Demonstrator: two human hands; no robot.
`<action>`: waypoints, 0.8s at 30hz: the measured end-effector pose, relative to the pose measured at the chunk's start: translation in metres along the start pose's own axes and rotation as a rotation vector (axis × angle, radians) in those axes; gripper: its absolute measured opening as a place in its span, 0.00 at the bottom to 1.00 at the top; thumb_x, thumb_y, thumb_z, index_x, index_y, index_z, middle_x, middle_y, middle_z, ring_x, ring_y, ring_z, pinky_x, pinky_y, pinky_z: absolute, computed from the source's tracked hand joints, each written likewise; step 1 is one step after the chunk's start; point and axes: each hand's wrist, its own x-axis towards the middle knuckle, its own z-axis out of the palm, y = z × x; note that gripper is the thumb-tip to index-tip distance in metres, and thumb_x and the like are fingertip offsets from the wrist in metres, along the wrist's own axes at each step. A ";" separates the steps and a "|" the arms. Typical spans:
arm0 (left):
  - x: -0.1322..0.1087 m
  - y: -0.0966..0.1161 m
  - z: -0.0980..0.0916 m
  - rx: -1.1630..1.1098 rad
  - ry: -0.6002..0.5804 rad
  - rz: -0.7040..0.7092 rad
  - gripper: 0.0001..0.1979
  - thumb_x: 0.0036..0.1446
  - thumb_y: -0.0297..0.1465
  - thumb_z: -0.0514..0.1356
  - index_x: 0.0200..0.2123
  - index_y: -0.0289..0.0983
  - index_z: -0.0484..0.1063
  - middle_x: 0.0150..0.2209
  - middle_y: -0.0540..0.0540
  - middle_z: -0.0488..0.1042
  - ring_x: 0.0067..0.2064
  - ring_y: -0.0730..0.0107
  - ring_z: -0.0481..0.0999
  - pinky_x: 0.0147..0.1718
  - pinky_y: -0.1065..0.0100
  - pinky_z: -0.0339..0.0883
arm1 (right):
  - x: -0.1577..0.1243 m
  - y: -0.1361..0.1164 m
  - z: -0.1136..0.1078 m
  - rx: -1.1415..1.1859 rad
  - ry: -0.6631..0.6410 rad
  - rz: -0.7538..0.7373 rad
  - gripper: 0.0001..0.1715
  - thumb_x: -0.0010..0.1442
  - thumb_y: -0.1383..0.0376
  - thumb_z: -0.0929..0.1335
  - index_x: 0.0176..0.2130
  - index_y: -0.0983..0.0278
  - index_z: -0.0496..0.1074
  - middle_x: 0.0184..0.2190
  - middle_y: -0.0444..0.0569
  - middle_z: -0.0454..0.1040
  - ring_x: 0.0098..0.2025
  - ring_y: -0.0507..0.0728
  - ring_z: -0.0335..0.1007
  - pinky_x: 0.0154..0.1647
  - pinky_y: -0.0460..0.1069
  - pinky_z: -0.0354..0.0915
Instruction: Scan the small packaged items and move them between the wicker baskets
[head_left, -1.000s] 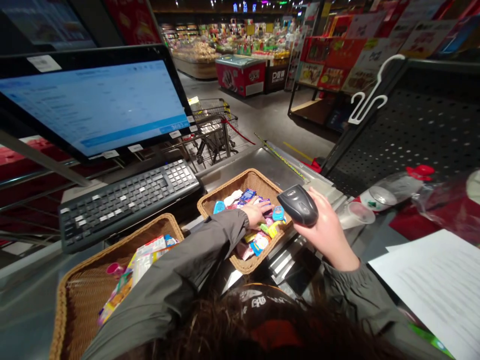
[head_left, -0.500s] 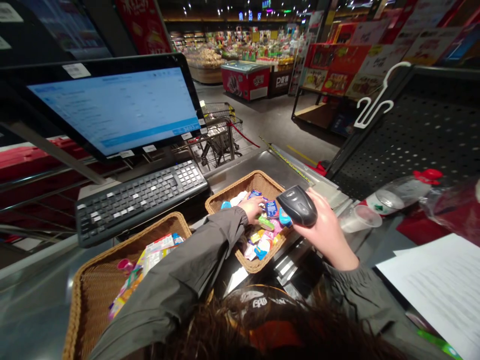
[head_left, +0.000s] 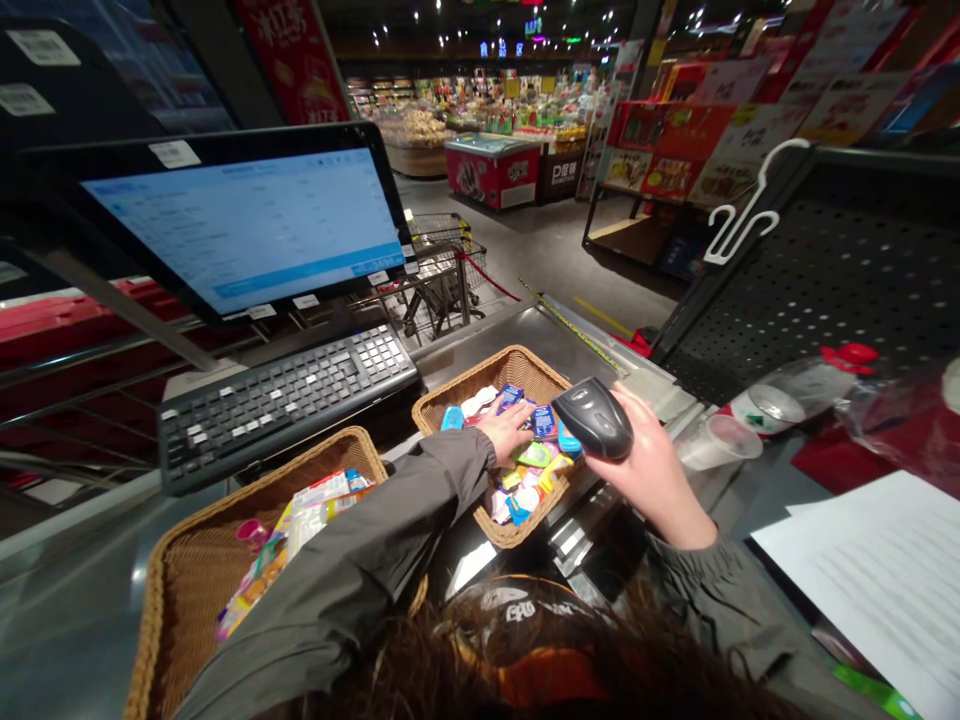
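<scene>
A wicker basket (head_left: 517, 354) in the middle of the counter holds several small packs in blue, green, yellow, pink and white. My left hand (head_left: 507, 430) lies over these packs with its fingers spread, beside dark blue packs (head_left: 543, 421). A black handheld scanner (head_left: 592, 415) is in my right hand (head_left: 651, 465), raised over the basket's right edge with the fingers wrapped round it. To the left, a larger wicker basket (head_left: 180, 570) contains colourful flat packages (head_left: 300, 520) and a small pink item (head_left: 252, 532), partly behind my left sleeve.
A monitor (head_left: 255, 225) and black keyboard (head_left: 285, 405) stand at the left. On the right are a plastic cup (head_left: 721, 442), a bottle with a red cap (head_left: 825, 378), printed papers (head_left: 877, 570) and a perforated panel (head_left: 847, 270) with a white hook (head_left: 742, 225).
My left hand has spread its fingers over the packs. The green and yellow packs beneath it have shifted a little. The scanner stays in my right hand, almost unmoved.
</scene>
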 end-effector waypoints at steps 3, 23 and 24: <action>-0.003 0.002 0.004 0.042 0.028 0.087 0.40 0.41 0.31 0.72 0.60 0.40 0.66 0.71 0.32 0.48 0.70 0.43 0.51 0.64 0.32 0.42 | -0.001 0.001 -0.001 0.007 -0.007 0.010 0.31 0.53 0.59 0.70 0.55 0.63 0.67 0.55 0.62 0.71 0.65 0.73 0.60 0.64 0.73 0.55; -0.029 -0.006 -0.080 -0.158 0.408 -0.239 0.11 0.54 0.36 0.65 0.40 0.41 0.78 0.65 0.41 0.65 0.68 0.49 0.58 0.66 0.36 0.36 | 0.006 0.001 -0.002 0.022 0.013 0.001 0.30 0.55 0.57 0.70 0.55 0.62 0.67 0.56 0.60 0.71 0.65 0.73 0.60 0.65 0.73 0.53; -0.037 -0.007 -0.090 -0.153 0.439 -0.256 0.11 0.55 0.35 0.64 0.42 0.42 0.78 0.65 0.42 0.64 0.68 0.50 0.58 0.66 0.36 0.35 | 0.008 -0.001 -0.001 0.026 0.012 -0.011 0.30 0.55 0.57 0.70 0.55 0.62 0.67 0.56 0.60 0.71 0.65 0.73 0.59 0.65 0.73 0.53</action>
